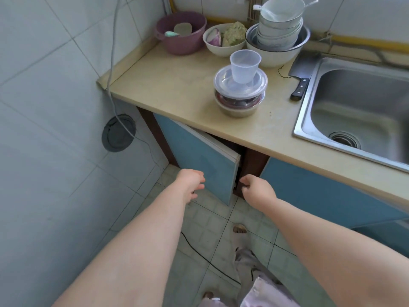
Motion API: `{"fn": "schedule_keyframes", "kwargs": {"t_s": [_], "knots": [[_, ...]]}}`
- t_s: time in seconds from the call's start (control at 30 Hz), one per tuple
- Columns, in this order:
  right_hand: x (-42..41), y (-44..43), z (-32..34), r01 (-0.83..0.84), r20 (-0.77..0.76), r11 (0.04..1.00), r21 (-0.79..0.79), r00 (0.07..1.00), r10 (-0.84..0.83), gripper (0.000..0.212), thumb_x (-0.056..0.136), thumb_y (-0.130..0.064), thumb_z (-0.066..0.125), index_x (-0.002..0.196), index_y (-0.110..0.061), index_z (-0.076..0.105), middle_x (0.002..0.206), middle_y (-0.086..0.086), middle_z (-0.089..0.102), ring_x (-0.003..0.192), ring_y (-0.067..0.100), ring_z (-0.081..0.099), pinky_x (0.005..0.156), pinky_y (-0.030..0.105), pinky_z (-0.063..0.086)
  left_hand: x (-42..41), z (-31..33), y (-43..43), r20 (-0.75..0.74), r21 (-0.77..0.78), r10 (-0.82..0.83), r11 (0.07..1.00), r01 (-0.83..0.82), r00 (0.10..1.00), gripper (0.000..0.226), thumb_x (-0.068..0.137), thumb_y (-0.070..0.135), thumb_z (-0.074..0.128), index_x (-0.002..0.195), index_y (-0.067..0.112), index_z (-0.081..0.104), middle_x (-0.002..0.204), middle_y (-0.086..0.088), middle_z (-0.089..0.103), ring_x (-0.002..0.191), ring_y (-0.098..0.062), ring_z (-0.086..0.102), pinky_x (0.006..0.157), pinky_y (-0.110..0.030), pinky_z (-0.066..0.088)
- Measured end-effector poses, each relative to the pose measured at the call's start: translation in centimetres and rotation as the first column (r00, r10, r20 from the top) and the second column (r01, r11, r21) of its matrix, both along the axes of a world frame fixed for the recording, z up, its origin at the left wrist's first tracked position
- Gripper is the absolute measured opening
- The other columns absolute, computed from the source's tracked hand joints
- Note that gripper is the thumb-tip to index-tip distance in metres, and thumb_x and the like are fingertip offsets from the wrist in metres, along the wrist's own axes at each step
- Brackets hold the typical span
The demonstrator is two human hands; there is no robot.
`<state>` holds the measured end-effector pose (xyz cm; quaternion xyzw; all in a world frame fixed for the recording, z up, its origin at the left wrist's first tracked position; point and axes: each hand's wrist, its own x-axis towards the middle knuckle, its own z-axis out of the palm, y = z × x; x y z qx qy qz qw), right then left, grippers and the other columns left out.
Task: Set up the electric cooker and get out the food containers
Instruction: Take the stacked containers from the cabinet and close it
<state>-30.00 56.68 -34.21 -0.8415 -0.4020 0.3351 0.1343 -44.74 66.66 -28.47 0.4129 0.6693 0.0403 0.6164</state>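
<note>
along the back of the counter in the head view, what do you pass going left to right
purple basin → white bowl of food → metal bowl with stacked bowls → cleaver → sink

One clear plastic cup (244,67) stood on a stack of food containers (240,94); two clear ones and a metal bowl could be made out, though the exact count was unclear. One purple basin (181,33), one white bowl of food (224,39), one cleaver (301,78) and one sink (363,107) showed. Several bowls (279,29) were nested in one large bowl, too tightly to count. Two blue cabinet doors (199,158) were visible.
</note>
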Motion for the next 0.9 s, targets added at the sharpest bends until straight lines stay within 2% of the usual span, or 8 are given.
{"fn": "schedule_keyframes", "kwargs": {"t_s": [0.07,0.13,0.2,0.33,0.6,0.7,0.77,0.9], "knots": [[-0.8,0.2,0.0,-0.297,0.209,0.95,-0.093,0.927,0.311,0.05,0.09,-0.006,0.044,0.139,-0.016,0.043,0.147,0.007,0.043,0.136,0.027,0.039,0.106,0.04,0.036,-1.7,0.4,-0.2,-0.003,-0.002,0.028,1.0,-0.028,1.0,0.03,0.101,0.006,0.037,0.123,0.011,0.057,0.132,-0.005,0.061,0.104,-0.018,0.058,0.097,-0.037,0.039],[-1.3,1.0,-0.4,-0.515,0.347,0.831,-0.209,0.756,0.555,0.061,0.09,-0.003,0.044,0.148,-0.011,0.028,0.159,0.008,0.019,0.149,0.023,0.013,0.117,0.041,0.021,-3.1,0.2,0.3,-0.011,0.022,0.098,0.995,-0.098,0.995,0.033,0.101,0.006,0.039,0.13,0.007,0.054,0.13,-0.005,0.062,0.106,-0.019,0.06,0.099,-0.039,0.04],[-1.8,1.6,-1.4,-0.598,0.382,0.747,-0.291,0.643,0.664,0.067,0.09,-0.002,0.042,0.152,-0.007,0.016,0.162,0.009,0.006,0.15,0.021,0.0,0.121,0.038,0.011,-4.0,-0.2,0.7,-0.012,0.039,0.172,0.984,-0.171,0.985,0.033,0.1,0.007,0.042,0.131,0.006,0.054,0.126,-0.006,0.064,0.1,-0.018,0.061,0.095,-0.039,0.043],[-2.9,3.3,-4.1,-0.633,0.323,0.666,-0.396,0.582,0.746,0.07,0.092,-0.003,0.037,0.152,-0.002,0.003,0.162,0.012,-0.005,0.15,0.022,-0.007,0.122,0.035,0.004,-5.1,-1.3,1.6,-0.017,0.02,0.216,0.976,-0.215,0.976,0.032,0.1,0.008,0.042,0.13,0.007,0.054,0.126,-0.006,0.064,0.093,-0.017,0.06,0.091,-0.038,0.044],[-0.5,5.9,-5.8,-0.489,0.326,0.705,-0.514,0.649,0.688,0.073,0.09,-0.005,0.035,0.149,0.005,-0.007,0.159,0.021,-0.014,0.148,0.03,-0.014,0.121,0.039,-0.002,-4.6,-3.9,3.3,-0.087,-0.028,0.249,0.967,-0.252,0.965,0.032,0.099,0.007,0.042,0.128,0.007,0.055,0.126,-0.005,0.065,0.091,-0.015,0.061,0.08,-0.033,0.045],[1.2,7.3,-5.2,-0.405,0.318,0.737,-0.541,0.712,0.625,0.072,0.091,-0.006,0.034,0.148,0.007,-0.007,0.158,0.023,-0.014,0.148,0.033,-0.013,0.121,0.04,0.0,-3.4,-4.4,3.2,-0.073,-0.074,0.245,0.965,-0.25,0.967,0.033,0.1,0.005,0.04,0.129,0.006,0.055,0.126,-0.005,0.064,0.098,-0.017,0.063,0.084,-0.033,0.045],[2.8,8.3,-4.8,-0.341,0.319,0.753,-0.563,0.75,0.579,0.073,0.091,-0.008,0.034,0.147,0.009,-0.01,0.157,0.025,-0.015,0.148,0.037,-0.01,0.121,0.044,0.006,-2.5,-4.6,3.3,-0.074,-0.082,0.248,0.964,-0.254,0.966,0.033,0.1,0.006,0.041,0.129,0.006,0.055,0.121,-0.006,0.065,0.096,-0.018,0.063,0.088,-0.034,0.046],[5.1,8.8,-3.1,-0.276,0.289,0.761,-0.586,0.807,0.515,0.075,0.095,-0.014,0.036,0.148,0.005,-0.013,0.159,0.02,-0.01,0.145,0.043,0.009,0.116,0.046,0.024,-0.7,-4.4,3.6,-0.069,-0.074,0.242,0.966,-0.247,0.968,0.032,0.1,0.01,0.043,0.13,0.008,0.054,0.126,-0.006,0.065,0.085,-0.015,0.061,0.084,-0.034,0.046]]}}
